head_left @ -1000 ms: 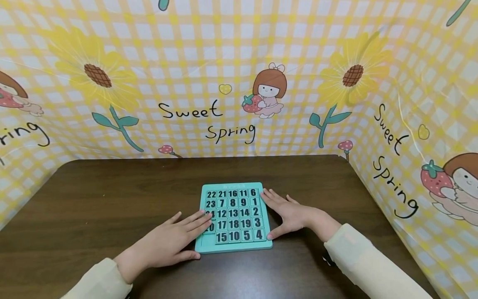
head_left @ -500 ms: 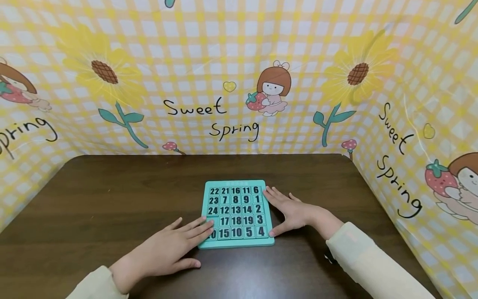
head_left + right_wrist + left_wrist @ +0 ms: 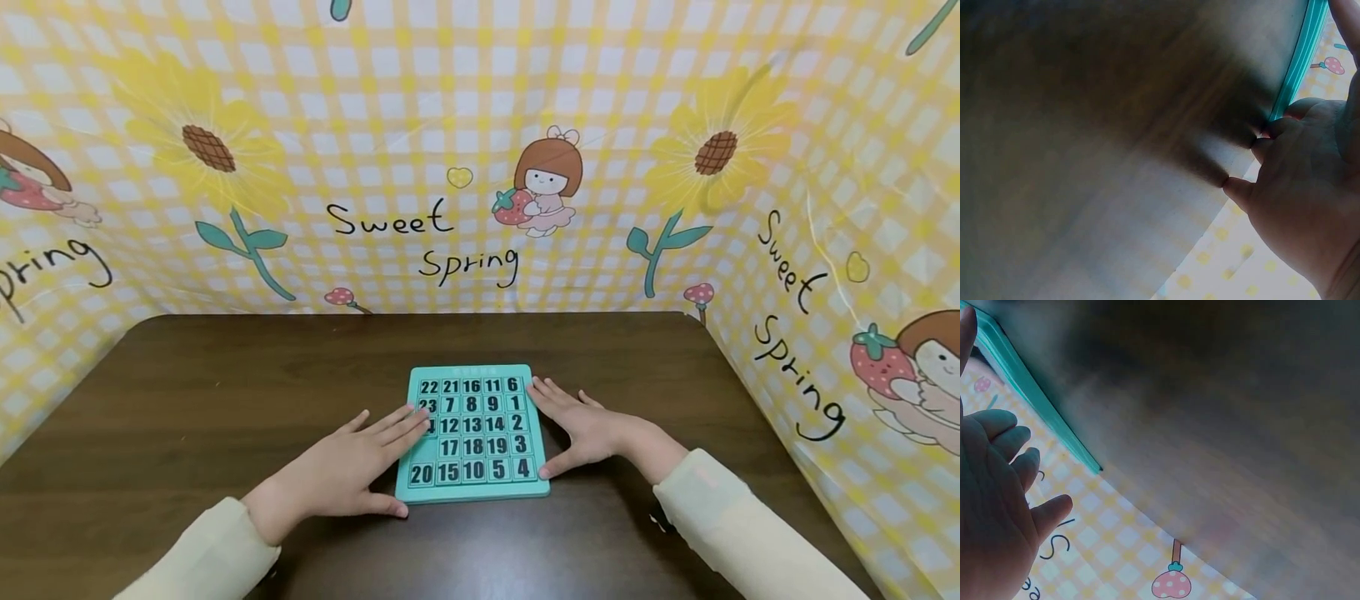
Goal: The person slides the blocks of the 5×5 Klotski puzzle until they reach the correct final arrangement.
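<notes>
A teal sliding number puzzle (image 3: 474, 487) lies flat on the table between both hands, its square tiles marked with black numbers. In its left column, the bare slot (image 3: 422, 450) sits just above the 20 tile (image 3: 422, 474). My left hand (image 3: 345, 462) reaches over the left edge with straight fingers, fingertips on the 24 tile and partly over the 23 tile (image 3: 427, 404); its thumb rests by the near left corner. Along the right edge, my right hand (image 3: 588, 429) is spread, fingertips near the far corner and thumb at the near corner. The left wrist view shows the puzzle's teal side (image 3: 1041, 403).
The dark brown wooden table (image 3: 262, 367) extends around the puzzle. A yellow checked cloth (image 3: 375, 125) with printed flowers and lettering hangs as a wall behind the table and along its sides.
The 20 tile has slid one slot toward me, leaving the bare slot above it. My left fingers have since moved up to the 24 tile. My right hand stays at the right edge.
</notes>
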`<state>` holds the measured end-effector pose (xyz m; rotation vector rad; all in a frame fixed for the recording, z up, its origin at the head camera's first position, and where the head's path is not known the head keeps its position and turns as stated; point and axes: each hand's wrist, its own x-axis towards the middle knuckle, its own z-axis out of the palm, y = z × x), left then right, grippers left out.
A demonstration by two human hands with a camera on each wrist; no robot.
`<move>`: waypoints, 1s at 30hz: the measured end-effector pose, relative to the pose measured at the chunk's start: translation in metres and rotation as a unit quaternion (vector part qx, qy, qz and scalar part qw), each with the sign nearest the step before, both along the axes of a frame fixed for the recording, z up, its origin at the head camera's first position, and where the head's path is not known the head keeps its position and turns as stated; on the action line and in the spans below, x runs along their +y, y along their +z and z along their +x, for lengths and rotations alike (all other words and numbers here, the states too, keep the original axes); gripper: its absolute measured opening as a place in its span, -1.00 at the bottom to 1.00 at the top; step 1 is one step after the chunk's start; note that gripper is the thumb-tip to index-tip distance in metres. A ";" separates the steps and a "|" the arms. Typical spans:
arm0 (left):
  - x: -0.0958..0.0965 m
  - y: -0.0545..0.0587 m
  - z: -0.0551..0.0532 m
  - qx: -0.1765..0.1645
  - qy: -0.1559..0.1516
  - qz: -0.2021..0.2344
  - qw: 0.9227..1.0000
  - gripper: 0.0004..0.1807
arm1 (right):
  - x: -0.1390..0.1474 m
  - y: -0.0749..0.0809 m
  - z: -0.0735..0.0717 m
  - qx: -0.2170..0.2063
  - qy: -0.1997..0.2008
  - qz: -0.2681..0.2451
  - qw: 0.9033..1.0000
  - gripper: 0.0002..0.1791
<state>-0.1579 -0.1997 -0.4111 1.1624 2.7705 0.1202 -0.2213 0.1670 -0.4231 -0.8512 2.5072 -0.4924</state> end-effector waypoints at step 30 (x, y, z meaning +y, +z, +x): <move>0.008 0.003 0.013 -0.026 -0.033 0.010 0.999 -0.22 | 0.000 0.002 0.001 -0.003 0.000 -0.006 1.000 0.35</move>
